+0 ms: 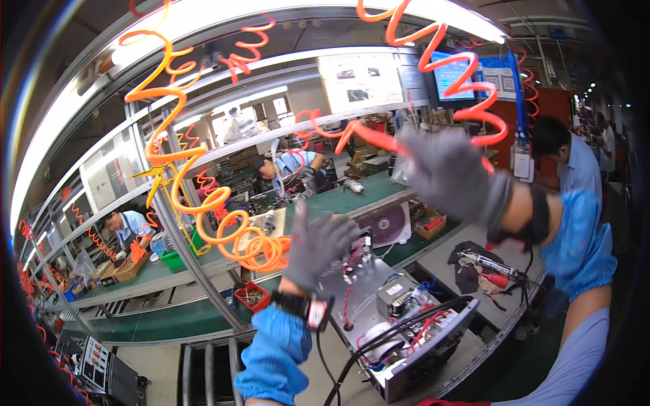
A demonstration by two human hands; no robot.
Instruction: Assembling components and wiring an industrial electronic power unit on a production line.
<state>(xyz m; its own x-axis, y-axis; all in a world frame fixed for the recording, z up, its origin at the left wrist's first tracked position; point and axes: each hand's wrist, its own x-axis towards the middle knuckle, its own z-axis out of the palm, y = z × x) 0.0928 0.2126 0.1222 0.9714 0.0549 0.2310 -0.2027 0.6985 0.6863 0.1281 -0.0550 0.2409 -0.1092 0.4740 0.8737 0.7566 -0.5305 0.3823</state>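
An open electronic device chassis (359, 298) lies in front of me, a metal box with a transformer (399, 292), red wires and black cables (406, 328). Over its far left corner is my left hand (317, 242), grey-gloved, fingers spread and holding nothing. My right hand (455, 177), also gloved in grey, is raised at the right and smeared by motion. A straight red-orange hose end (376, 138) meets its fingers, but whether they grip it cannot be made out. Blue sleeve covers are on both forearms.
Orange coiled air hoses (203, 196) hang on the left and at upper right. Behind the chassis runs a green bench (365, 193) with a power tool (353, 185). A red bin (252, 296) holds small parts. A screwdriver (497, 279) lies on dark cloth at right. Several people work nearby.
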